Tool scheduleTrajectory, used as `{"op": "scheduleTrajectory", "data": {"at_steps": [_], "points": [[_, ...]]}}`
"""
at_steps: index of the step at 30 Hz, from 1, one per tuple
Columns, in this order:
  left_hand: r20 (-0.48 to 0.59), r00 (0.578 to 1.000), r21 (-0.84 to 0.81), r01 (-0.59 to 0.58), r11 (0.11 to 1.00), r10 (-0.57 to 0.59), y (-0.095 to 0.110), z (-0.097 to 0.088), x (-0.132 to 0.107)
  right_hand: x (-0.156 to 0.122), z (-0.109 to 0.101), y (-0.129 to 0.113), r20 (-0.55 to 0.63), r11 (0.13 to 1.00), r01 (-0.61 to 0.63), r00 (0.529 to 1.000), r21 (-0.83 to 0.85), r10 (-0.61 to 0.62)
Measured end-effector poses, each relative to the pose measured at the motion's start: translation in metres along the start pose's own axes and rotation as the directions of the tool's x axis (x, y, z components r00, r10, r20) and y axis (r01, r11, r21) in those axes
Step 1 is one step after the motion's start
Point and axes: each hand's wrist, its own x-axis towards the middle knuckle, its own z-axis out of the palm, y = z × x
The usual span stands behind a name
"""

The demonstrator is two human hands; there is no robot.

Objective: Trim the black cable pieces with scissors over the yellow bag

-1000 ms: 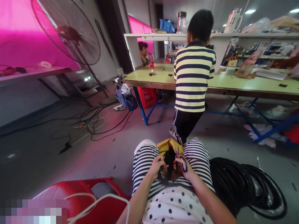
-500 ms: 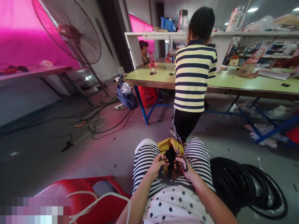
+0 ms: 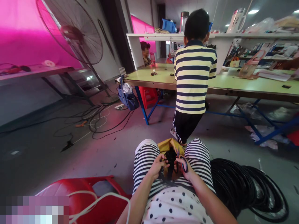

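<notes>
Seated person's lap: the left hand (image 3: 157,165) pinches black cable (image 3: 170,157) between the knees, over a yellow bag (image 3: 168,144). The right hand (image 3: 185,169) grips scissors (image 3: 183,162), blades upright, just beside the cable, seemingly mid-trim.

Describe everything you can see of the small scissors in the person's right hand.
The small scissors with dark blue handle loops seem to have metal blades and plastic handles. They stand roughly upright over the lap, tips pointing up and away; whether the blades are open is too small to tell. The right hand holds them, with a finger through a loop. The blades sit beside the black cable bundle, which the left hand pinches; contact cannot be told.
</notes>
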Motion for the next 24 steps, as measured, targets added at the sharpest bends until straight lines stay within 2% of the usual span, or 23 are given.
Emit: {"op": "scheduleTrajectory", "data": {"at_steps": [4, 9, 16, 24], "points": [[-0.024, 0.999, -0.033, 0.023, 0.999, -0.024, 0.0006, -0.0004, 0.0019, 0.0008, -0.0004, -0.0001, -0.01, 0.994, -0.07, 0.997, 0.089, 0.071], [-0.014, 0.999, -0.04, 0.036, 0.999, -0.037, 0.0011, -0.0009, 0.0021, 0.0008, -0.0011, -0.0004, -0.012, 0.995, -0.066, 0.998, 0.073, 0.067], [0.012, 1.0, 0.0, -0.014, 1.0, 0.014, -0.0008, -0.0002, 0.0014, 0.0002, 0.0006, -0.0003, -0.03, 0.992, -0.072, 0.997, 0.107, 0.076], [0.01, 1.0, -0.022, 0.012, 1.0, -0.012, -0.0002, -0.0003, 0.0011, 0.0007, -0.0013, 0.0007, -0.026, 0.995, -0.074, 0.997, 0.072, 0.076]]}}
